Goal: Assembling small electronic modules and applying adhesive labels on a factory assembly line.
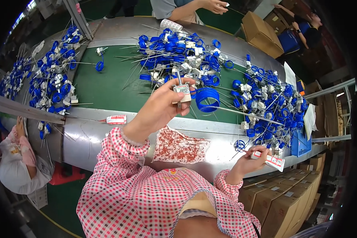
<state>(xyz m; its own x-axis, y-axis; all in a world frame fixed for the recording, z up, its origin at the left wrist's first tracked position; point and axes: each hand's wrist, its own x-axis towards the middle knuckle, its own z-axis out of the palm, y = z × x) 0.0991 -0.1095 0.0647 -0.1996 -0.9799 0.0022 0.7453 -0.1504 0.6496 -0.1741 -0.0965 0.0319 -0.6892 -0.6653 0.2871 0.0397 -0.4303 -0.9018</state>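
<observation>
My left hand (158, 105) is raised over the near edge of the bench, its fingers closed around a small white-and-metal capillary thermostat (182, 94). The thermostat's metal shaft points up. From its side runs a blue coil of capillary tube (207, 100), which ends in a long thin probe stretching right. Lower on the right, my right hand (246, 164) grips a white-and-red squeeze tube (274, 162), its thin red nozzle pointing left, apart from the thermostat. Between the hands lies a white cloth (181, 146) with red-brown stains.
Piles of similar blue-coiled thermostats lie at the middle (174, 45), right (271, 105) and left (55, 79). Another squeeze tube (116, 119) rests on the metal edge. A blue tray (301, 143) and cardboard boxes (281, 198) stand right. Other people work across and at left.
</observation>
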